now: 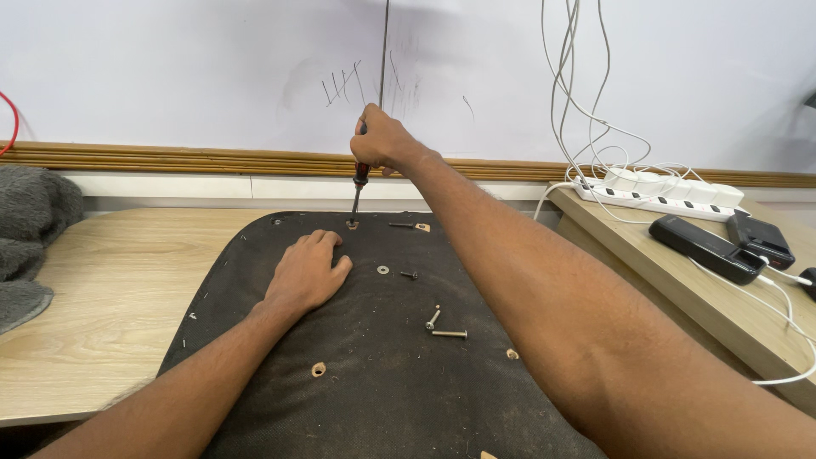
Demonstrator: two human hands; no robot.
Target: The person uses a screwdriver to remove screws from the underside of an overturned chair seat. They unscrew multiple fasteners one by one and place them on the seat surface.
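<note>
Right hand clenched round screwdriver handle, upper centre; tip stands in a hole near the far edge of the black fabric-covered panel. Left hand pressed flat on panel, fingers spread, gripping nothing. Loose screws and washer mid-panel. White power strip and black rectangular boxes right side. Bare wooden tabletop open at left, grey cloth at left edge.

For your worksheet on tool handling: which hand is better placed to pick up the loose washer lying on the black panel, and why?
Probably the left hand: it rests flat and empty on the black panel, close to the washer. The right hand grips the screwdriver, upright at a hole.
</note>
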